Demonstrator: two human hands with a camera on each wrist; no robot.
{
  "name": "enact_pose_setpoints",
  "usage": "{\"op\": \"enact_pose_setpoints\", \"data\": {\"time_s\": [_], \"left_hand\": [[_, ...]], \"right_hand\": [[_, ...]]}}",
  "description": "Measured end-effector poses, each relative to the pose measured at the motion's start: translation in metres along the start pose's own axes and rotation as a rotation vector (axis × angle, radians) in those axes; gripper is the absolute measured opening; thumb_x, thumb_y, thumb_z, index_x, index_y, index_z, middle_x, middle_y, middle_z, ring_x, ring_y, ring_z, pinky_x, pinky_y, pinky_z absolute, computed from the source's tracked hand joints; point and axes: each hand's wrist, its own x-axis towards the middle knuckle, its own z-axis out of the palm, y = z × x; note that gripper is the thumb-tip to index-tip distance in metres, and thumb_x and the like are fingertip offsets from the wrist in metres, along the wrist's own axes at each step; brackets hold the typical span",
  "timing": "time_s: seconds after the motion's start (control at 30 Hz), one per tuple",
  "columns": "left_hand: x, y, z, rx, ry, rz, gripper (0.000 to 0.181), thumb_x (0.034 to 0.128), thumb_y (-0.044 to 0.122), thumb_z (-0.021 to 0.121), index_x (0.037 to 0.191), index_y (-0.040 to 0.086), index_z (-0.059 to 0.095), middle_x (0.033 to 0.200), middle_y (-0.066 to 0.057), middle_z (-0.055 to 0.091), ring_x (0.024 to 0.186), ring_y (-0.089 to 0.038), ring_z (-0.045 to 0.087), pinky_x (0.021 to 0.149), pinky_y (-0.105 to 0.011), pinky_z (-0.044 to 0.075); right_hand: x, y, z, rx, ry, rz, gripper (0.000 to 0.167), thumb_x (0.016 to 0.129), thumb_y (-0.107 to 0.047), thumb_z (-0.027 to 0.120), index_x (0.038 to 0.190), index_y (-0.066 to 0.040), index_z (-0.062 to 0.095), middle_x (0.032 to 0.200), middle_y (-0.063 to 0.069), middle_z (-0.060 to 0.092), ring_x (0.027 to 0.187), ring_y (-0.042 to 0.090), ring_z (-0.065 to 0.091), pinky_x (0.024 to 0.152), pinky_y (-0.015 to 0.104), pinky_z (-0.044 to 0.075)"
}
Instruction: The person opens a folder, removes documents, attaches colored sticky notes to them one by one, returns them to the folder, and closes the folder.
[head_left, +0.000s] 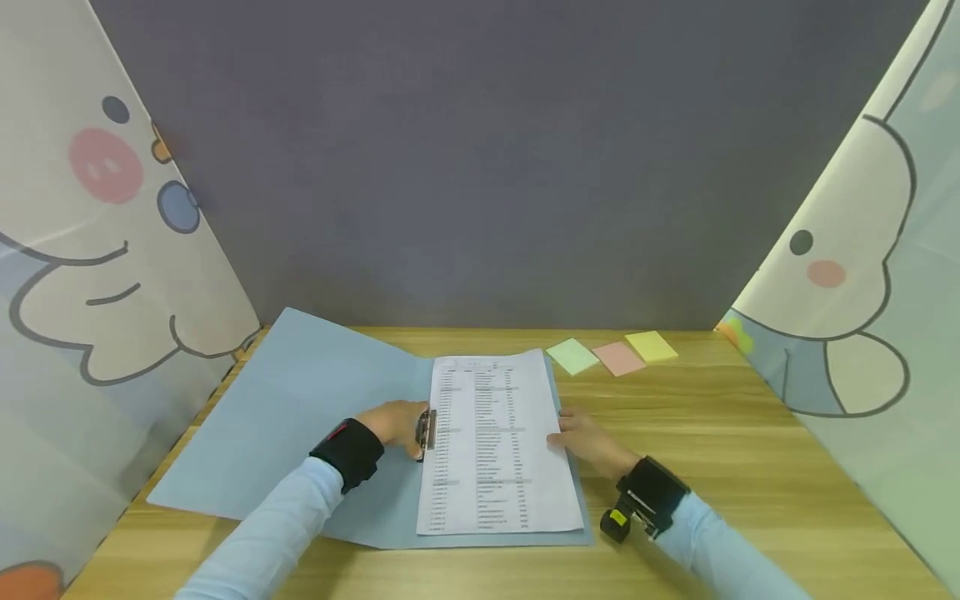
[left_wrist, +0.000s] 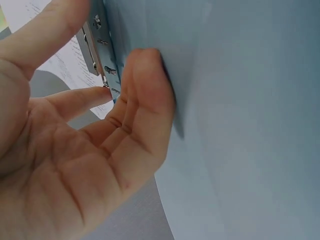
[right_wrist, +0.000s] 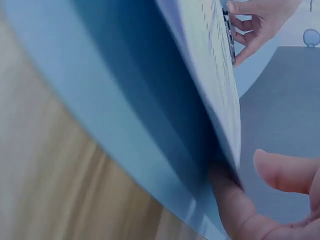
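On the wooden table (head_left: 750,425) lie one opened blue folder (head_left: 300,392) and three sticky notes (head_left: 618,358). The left hand (head_left: 397,423) grips one metal clip (left_wrist: 102,45); the right hand (head_left: 592,437), loosely opened, puts one finger beneath the printed paper (head_left: 495,450), which is white, grey-banded, upon the folder's right half.

Your left sleeve (head_left: 262,533): pale blue, lightly creased | just behind your left hand (head_left: 393,423): broad black wristband (head_left: 351,457), thin red marking (head_left: 341,430) | your right sleeve (head_left: 723,546): matching pale blue | just behind your right hand (head_left: 596,443): second black wristband (head_left: 656,490), metallic fitting (head_left: 641,510), rounded black module (head_left: 613,530), yellow patch (head_left: 618,517)
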Motion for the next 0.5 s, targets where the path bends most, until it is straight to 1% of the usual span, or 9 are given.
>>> {"op": "enact_pose_setpoints", "data": {"time_s": [0.07, 0.13, 0.2, 0.27, 0.37, 0.4, 0.5], "left_hand": [[-0.001, -0.001, 0.0, 0.016, -0.004, -0.01, 0.088, 0.0693, 0.018, 0.08, 0.142, 0.006, 0.032, 0.137, -0.017, 0.045, 0.117, -0.027, 0.047, 0.098, -0.046, 0.04], [-0.001, -0.001, -0.001, 0.031, -0.01, -0.007, 0.088, 0.0695, 0.017, 0.08, 0.142, 0.006, 0.031, 0.134, -0.017, 0.048, 0.108, -0.025, 0.05, 0.093, -0.043, 0.042], [-0.001, 0.0, -0.002, 0.032, -0.017, -0.009, 0.088, 0.0698, 0.017, 0.08, 0.143, 0.008, 0.031, 0.128, -0.015, 0.052, 0.097, -0.024, 0.054, 0.085, -0.04, 0.046], [-0.001, 0.0, -0.002, 0.026, -0.026, -0.009, 0.088, 0.0699, 0.017, 0.079, 0.143, 0.009, 0.03, 0.123, -0.014, 0.055, 0.086, -0.023, 0.054, 0.075, -0.037, 0.048], [-0.002, 0.001, -0.002, 0.003, -0.033, -0.007, 0.087, 0.0698, 0.016, 0.079, 0.142, 0.01, 0.031, 0.116, -0.013, 0.057, 0.078, -0.023, 0.054, 0.067, -0.035, 0.049], [-0.002, 0.001, -0.002, 0.001, -0.031, -0.007, 0.087, 0.0695, 0.015, 0.08, 0.142, 0.01, 0.031, 0.117, -0.013, 0.056, 0.078, -0.023, 0.054, 0.067, -0.035, 0.049], [-0.003, 0.001, -0.002, 0.018, -0.01, -0.001, 0.087, 0.0686, 0.016, 0.08, 0.141, 0.009, 0.033, 0.124, -0.014, 0.055, 0.089, -0.025, 0.055, 0.078, -0.039, 0.049]], "right_hand": [[0.002, 0.0, 0.003, 0.048, -0.046, 0.029, 0.033, 0.088, -0.004, 0.053, 0.119, 0.006, 0.052, 0.106, 0.014, 0.062, 0.09, 0.021, 0.06, 0.079, 0.037, 0.049], [0.004, 0.0, 0.005, 0.104, -0.096, 0.058, 0.035, 0.089, -0.004, 0.05, 0.122, 0.007, 0.048, 0.1, 0.014, 0.066, 0.083, 0.022, 0.064, 0.071, 0.035, 0.052], [0.005, 0.001, 0.008, 0.129, -0.12, 0.078, 0.035, 0.09, -0.005, 0.049, 0.123, 0.007, 0.046, 0.099, 0.013, 0.066, 0.081, 0.021, 0.065, 0.069, 0.035, 0.054], [0.007, 0.003, 0.009, 0.136, -0.122, 0.1, 0.035, 0.09, -0.006, 0.05, 0.123, 0.006, 0.046, 0.098, 0.012, 0.066, 0.081, 0.02, 0.065, 0.069, 0.035, 0.054], [0.009, 0.005, 0.009, 0.148, -0.133, 0.109, 0.033, 0.09, -0.005, 0.05, 0.121, 0.006, 0.047, 0.098, 0.012, 0.066, 0.082, 0.021, 0.066, 0.07, 0.036, 0.055], [0.01, 0.006, 0.009, 0.157, -0.143, 0.11, 0.033, 0.09, -0.004, 0.05, 0.121, 0.006, 0.047, 0.098, 0.012, 0.066, 0.082, 0.022, 0.066, 0.071, 0.036, 0.055], [0.013, 0.007, 0.008, 0.165, -0.148, 0.121, 0.033, 0.09, -0.003, 0.05, 0.121, 0.006, 0.047, 0.099, 0.013, 0.066, 0.082, 0.022, 0.066, 0.071, 0.037, 0.055]]}}
